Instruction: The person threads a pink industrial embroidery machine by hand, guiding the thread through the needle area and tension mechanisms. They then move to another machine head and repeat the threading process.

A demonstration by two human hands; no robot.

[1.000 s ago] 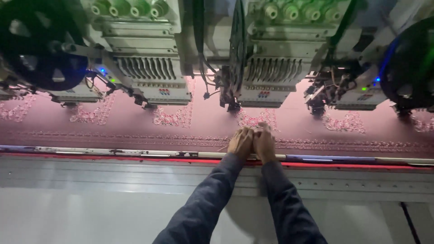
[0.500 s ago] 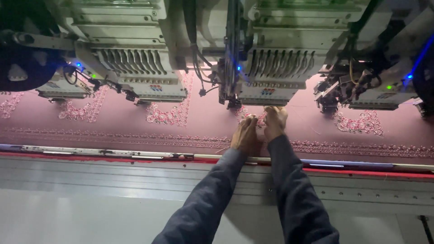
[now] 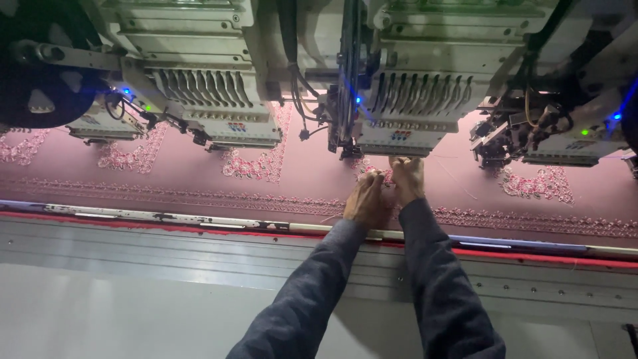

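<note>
The long embroidery machine (image 3: 266, 73) fills the top, its 3 visible stitching heads hanging over the pink cloth (image 3: 319, 166). That cloth lies stretched flat below the heads, just beyond the grey desk rail (image 3: 199, 246). It looks soft, light and thin, likely easy to snag, so best taken at a flat patch beside the stitching. Just below the middle head (image 3: 412, 113), the left hand (image 3: 365, 199) presses on the cloth, fingers curled; its grip I cannot tell. The right hand (image 3: 407, 178) pinches at the small flower pattern (image 3: 372, 171).
</note>
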